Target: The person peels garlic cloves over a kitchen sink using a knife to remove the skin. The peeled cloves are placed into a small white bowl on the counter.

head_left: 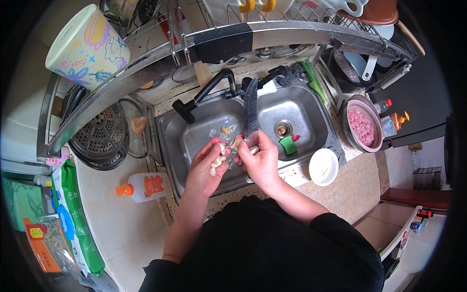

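Note:
Several garlic cloves (218, 161) rest in the fingers of my left hand (203, 175), above the left basin (188, 137) of a steel double sink. My right hand (262, 158) grips a kitchen knife whose dark blade (250, 109) points away from me, across the divider. Between my right thumb and fingers is a tan piece of garlic or its skin (236, 142); the knife's handle is mostly hidden by the hand. White peel scraps (212, 133) and a brownish lump (226, 130) lie in the basin below. On the counter's right edge, a white bowl (334, 160) contains pale pieces.
A black faucet (215, 82) reaches over the left basin. The right basin (303, 113) has a green sponge (288, 145) near its drain. Pink minced meat (361, 126) fills a colander at right. A steel dish rack (292, 34) spans overhead; a soap bottle (146, 186) lies left.

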`<action>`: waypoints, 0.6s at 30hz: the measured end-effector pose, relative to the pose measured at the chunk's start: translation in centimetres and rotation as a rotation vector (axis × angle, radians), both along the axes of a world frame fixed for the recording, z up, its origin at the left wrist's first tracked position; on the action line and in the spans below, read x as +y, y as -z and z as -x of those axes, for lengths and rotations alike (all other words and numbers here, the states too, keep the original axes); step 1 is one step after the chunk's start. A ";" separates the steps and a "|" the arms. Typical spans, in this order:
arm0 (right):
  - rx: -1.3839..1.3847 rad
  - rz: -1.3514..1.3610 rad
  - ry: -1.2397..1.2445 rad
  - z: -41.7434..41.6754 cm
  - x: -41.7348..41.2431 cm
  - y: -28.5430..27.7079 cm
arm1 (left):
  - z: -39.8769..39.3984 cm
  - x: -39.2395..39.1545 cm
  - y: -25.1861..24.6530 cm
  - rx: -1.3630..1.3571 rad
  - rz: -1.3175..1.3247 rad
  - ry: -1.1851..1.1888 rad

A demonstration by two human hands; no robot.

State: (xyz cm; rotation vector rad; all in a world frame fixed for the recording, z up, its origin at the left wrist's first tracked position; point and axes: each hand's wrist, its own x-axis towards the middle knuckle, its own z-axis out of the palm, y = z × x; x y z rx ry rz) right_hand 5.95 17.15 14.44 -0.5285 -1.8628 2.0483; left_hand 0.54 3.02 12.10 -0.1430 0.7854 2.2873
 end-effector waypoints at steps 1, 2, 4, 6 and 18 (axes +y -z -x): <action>0.036 0.013 0.026 0.1 0.1 0.0 | 0.1 -0.2 0.2 -0.011 -0.011 0.005; 0.063 0.035 0.049 0.1 0.3 0.0 | 0.1 -0.3 0.4 -0.019 -0.017 0.007; 0.106 -0.020 0.067 0.4 0.8 -0.1 | 0.2 -0.6 0.7 -0.043 -0.047 0.012; 0.091 -0.112 0.048 0.7 1.2 -0.2 | 0.2 -0.7 0.8 -0.077 -0.095 0.022; 0.150 -0.318 -0.179 0.5 0.4 -0.1 | 0.0 0.0 0.7 -0.079 -0.022 -0.034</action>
